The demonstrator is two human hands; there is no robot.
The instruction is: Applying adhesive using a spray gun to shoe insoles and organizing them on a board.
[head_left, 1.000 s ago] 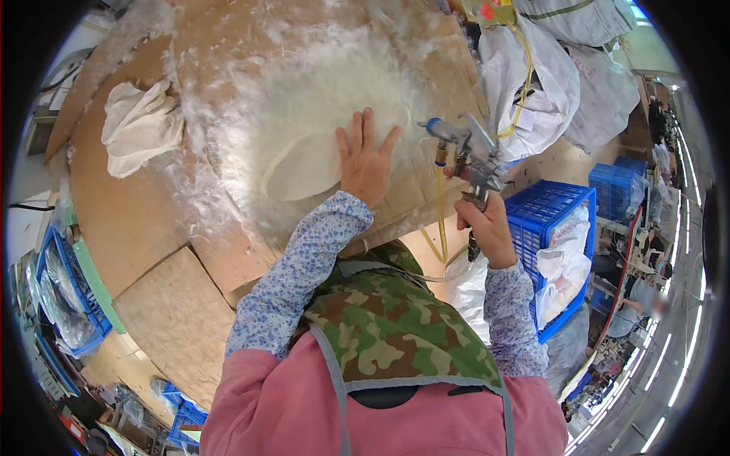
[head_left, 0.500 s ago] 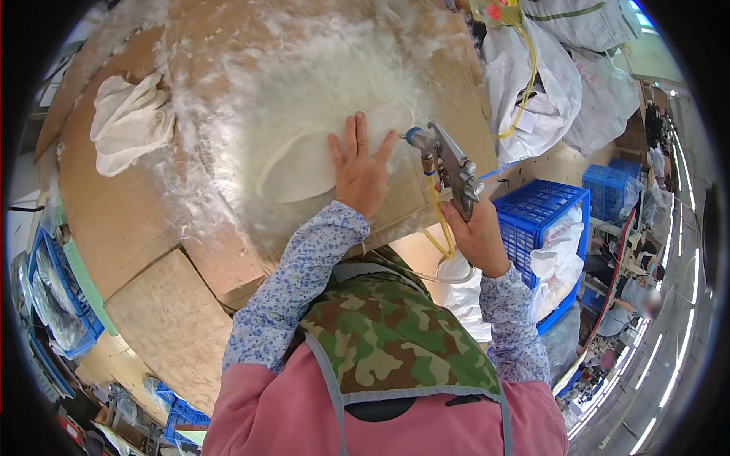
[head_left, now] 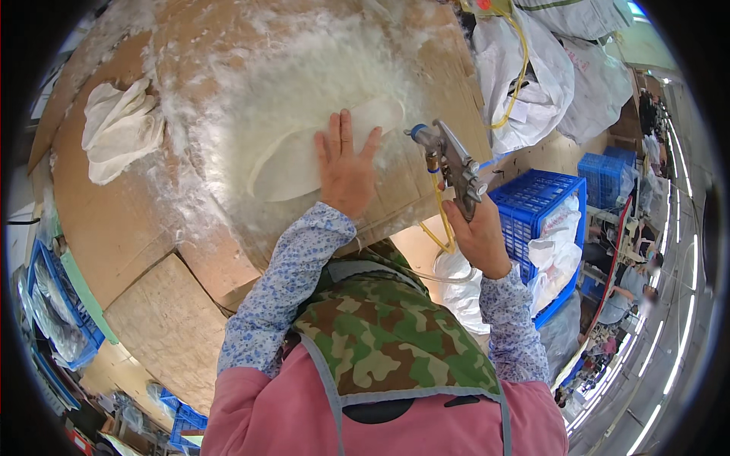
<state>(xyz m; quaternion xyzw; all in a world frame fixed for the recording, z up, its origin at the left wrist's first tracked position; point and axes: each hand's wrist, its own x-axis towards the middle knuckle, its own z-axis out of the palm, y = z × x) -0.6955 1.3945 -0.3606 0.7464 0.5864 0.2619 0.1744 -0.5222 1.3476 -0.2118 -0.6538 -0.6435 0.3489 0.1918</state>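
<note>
A cardboard-covered bench (head_left: 114, 220), coated in white fibre, is shown in a workshop. The left hand (head_left: 346, 171) is pressed flat, fingers spread, on a white pad (head_left: 289, 171); a spray gun (head_left: 455, 163) is gripped by the right hand (head_left: 477, 235).

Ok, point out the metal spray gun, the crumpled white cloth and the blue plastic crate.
metal spray gun (head_left: 454, 163), head view, on its body.
crumpled white cloth (head_left: 118, 129), head view, on its middle folds.
blue plastic crate (head_left: 532, 201), head view, on its near lattice wall.

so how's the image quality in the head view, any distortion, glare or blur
Head view: strong fisheye bending, with a black rim around the circle; the cardboard table edges curve. Lighting is bright and even, and the white fluff looks nearly washed out. The left hand and the spray gun in the right hand are sharp; the far aisle is small and smeared.
</note>
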